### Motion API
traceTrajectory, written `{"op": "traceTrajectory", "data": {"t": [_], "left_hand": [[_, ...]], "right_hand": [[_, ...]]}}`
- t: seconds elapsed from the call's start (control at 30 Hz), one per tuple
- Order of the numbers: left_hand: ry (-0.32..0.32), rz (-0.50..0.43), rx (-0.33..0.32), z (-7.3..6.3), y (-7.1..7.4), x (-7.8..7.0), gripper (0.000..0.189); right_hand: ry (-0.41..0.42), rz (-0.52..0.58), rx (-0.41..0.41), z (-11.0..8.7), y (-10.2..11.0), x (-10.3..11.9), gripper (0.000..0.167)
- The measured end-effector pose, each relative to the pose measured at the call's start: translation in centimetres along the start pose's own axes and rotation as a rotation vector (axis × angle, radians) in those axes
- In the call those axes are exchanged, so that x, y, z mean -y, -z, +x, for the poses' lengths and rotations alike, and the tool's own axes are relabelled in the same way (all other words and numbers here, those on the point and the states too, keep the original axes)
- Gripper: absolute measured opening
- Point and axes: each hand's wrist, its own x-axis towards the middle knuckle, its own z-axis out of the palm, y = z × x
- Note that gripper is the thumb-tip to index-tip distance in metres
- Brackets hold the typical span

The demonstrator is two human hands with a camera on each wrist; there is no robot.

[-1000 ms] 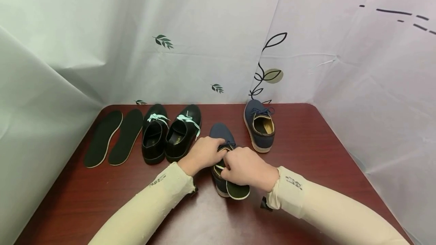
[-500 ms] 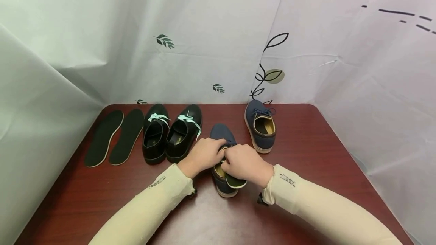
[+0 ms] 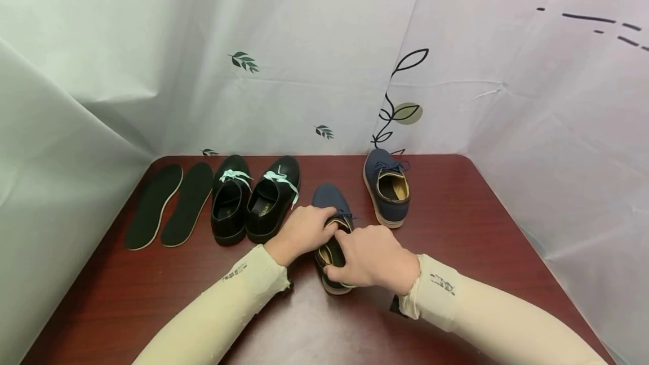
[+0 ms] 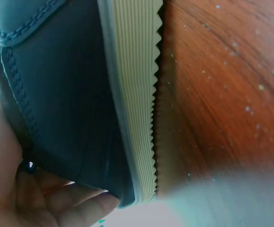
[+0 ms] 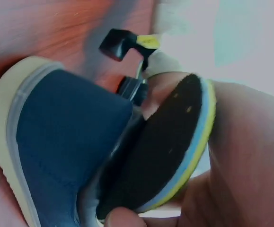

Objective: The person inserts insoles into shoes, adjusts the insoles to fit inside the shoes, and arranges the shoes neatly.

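Note:
A navy lace-up shoe (image 3: 328, 196) with a pale ribbed sole stands on the table, toe pointing away from me. My left hand (image 3: 300, 230) grips it at the laces and front of its opening; in the left wrist view the fingers (image 4: 89, 208) curl round the toe side. Over the rear of the shoe, my right hand (image 3: 372, 258) holds a black insole (image 5: 160, 146) with a blue and yellow edge. The insole's front part is inside the shoe, hidden, while its heel end sticks up out of the collar. In the right wrist view a fingertip (image 5: 123, 218) presses its edge.
A matching navy shoe (image 3: 386, 187) stands at the back right. To the left are two black shoes (image 3: 230, 199) with mint laces and two dark insoles (image 3: 154, 207) lying flat. White curtains surround the dark red table (image 3: 456, 207).
The insole's heel end has moved from beyond the shoe's right heel side up to the collar. My right hand shifted forward, then back, its fingers now spread wider. My left hand has stayed put.

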Motion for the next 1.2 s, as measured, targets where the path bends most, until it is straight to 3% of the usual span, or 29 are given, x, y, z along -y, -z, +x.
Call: {"op": "traceTrajectory", "data": {"t": [0.13, 0.27, 0.47, 0.8, 1.2], "left_hand": [[-0.003, 0.004, -0.015, -0.1, -0.1, 0.1, 0.014], [-0.011, 0.04, -0.048, -0.1, -0.3, 0.1, 0.018], [-0.018, 0.054, -0.063, -0.1, -0.5, 0.2, 0.019], [-0.021, 0.048, -0.042, -0.1, -0.5, 0.0, 0.016], [-0.041, 0.049, -0.044, -0.2, -0.3, -0.1, 0.011]], "right_hand": [[0.039, 0.058, -0.041, -0.1, 0.0, 0.0, 0.031], [0.124, 0.125, -0.073, 0.0, 0.1, -0.3, 0.036], [0.22, 0.137, -0.111, 0.1, -0.1, -0.5, 0.034], [0.208, 0.103, -0.232, 1.0, -1.4, -0.6, 0.034], [0.168, 0.09, -0.257, 2.5, -2.6, -0.6, 0.031]]}}
